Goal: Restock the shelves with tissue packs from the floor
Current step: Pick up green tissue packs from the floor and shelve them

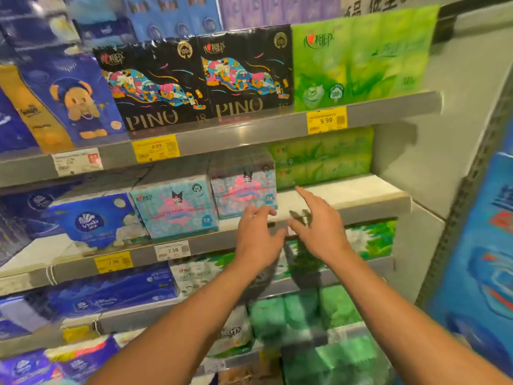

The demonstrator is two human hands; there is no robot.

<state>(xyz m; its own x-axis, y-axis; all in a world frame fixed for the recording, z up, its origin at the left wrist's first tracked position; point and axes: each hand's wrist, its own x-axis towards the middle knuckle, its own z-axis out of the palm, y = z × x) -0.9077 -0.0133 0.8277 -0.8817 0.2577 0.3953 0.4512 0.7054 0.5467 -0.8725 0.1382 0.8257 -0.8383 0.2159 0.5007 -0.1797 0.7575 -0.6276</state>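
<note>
Both my hands reach toward the middle shelf [347, 198], whose white board is bare at the front right. My left hand [258, 237] hovers with relaxed fingers at the shelf's front edge, just below a teal-and-pink tissue pack [244, 190]. My right hand [319, 226] is beside it, index finger stretched toward the bare board, holding nothing. Green tissue packs [322, 157] sit at the back of that shelf. A second teal-and-pink pack [175, 207] stands to the left.
The upper shelf holds black PINO packs [200, 81] and a bright green pack [361, 56]. Blue Vinda packs [97, 220] fill the left. Lower shelves carry green packs [311, 315]. A grey end wall [444, 151] and blue packs [483, 245] close the right side.
</note>
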